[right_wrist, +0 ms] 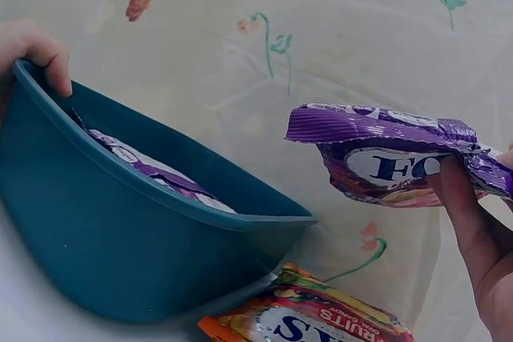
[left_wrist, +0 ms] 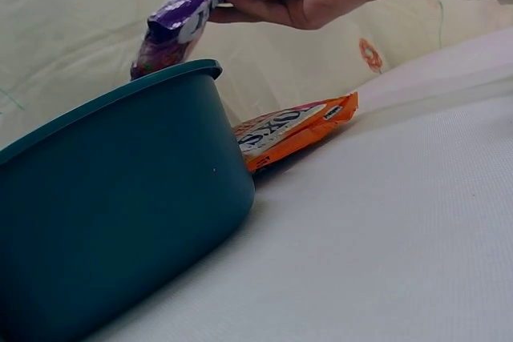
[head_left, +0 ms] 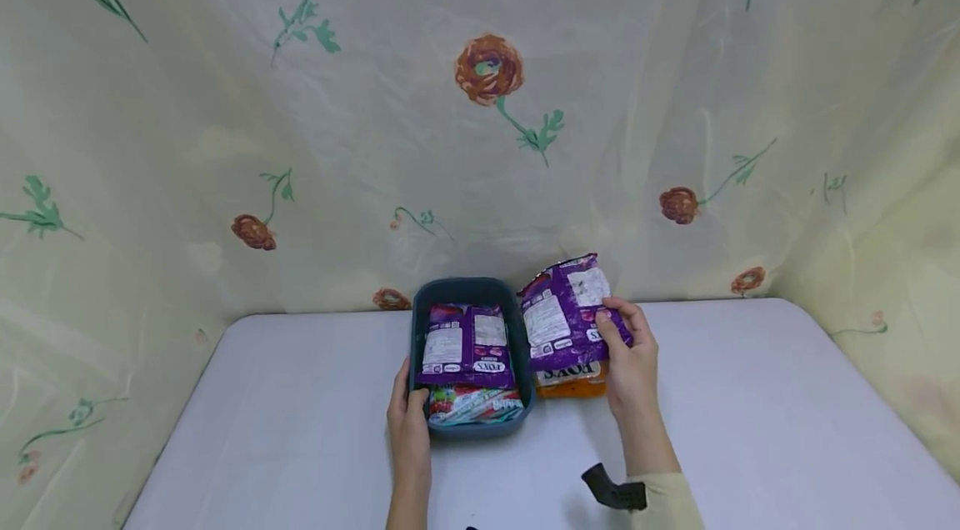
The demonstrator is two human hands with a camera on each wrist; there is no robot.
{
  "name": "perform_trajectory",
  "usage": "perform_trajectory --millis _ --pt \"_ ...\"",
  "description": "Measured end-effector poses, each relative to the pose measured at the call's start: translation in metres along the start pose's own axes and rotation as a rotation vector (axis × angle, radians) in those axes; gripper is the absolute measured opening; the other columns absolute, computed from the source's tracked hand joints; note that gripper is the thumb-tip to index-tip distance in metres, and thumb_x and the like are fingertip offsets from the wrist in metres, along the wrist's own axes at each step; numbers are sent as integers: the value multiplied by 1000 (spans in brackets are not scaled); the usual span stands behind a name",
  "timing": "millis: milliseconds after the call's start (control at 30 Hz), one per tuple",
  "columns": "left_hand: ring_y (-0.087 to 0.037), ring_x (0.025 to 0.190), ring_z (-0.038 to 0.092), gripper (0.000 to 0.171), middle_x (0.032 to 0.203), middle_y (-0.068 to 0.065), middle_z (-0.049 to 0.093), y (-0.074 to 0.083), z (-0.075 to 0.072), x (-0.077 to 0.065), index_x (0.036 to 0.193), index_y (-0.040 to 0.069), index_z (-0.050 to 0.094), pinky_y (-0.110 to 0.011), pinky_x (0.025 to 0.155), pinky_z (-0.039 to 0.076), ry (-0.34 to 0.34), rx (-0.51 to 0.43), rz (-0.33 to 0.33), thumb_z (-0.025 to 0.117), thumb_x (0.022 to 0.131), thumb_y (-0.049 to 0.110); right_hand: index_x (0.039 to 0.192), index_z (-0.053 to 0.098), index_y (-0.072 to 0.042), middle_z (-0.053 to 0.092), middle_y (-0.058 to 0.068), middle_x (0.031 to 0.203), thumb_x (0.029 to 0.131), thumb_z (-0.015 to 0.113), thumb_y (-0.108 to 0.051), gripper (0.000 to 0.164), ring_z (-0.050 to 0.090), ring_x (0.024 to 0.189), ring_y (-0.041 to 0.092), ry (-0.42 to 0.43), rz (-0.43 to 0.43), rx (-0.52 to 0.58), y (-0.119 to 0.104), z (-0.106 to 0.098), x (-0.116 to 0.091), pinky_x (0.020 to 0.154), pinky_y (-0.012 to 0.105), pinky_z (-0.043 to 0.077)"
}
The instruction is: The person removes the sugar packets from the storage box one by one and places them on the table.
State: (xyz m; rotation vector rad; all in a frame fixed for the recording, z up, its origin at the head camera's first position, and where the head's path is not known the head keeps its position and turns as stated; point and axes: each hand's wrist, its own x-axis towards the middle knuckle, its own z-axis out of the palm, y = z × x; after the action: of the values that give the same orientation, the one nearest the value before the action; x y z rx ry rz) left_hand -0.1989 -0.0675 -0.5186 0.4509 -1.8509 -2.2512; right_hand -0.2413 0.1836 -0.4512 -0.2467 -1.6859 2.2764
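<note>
My right hand (head_left: 632,355) pinches a purple Fox's candy bag (head_left: 558,322) by one end, up off the table just right of a teal plastic basin (head_left: 480,432). At the basin's left wall, my left hand (head_left: 409,422) grips the rim, thumb over the edge. Inside the basin lies another purple Fox's bag (head_left: 457,347), and in front of it a colourful striped packet (head_left: 476,405). An orange Fox's fruit candy bag (left_wrist: 296,130) rests on the table against the basin's right side, partly beneath the raised bag in the head view.
A white-covered table (head_left: 300,413) carries everything. Behind it hangs a pale curtain (head_left: 600,138) with printed flowers, close to the table's back edge. A black curved strap piece (head_left: 615,490) sits by the right sleeve.
</note>
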Motion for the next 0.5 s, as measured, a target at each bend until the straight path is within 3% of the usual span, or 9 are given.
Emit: perform_trajectory --millis 500 --pt "-27 146 19 56 155 -7 30 5 1 -4 146 18 36 -50 118 17 -1 -4 -5 40 90 10 119 55 -9 60 -3 119 91 59 -17 29 57 103 14 26 -10 25 -1 -4 3 82 19 53"
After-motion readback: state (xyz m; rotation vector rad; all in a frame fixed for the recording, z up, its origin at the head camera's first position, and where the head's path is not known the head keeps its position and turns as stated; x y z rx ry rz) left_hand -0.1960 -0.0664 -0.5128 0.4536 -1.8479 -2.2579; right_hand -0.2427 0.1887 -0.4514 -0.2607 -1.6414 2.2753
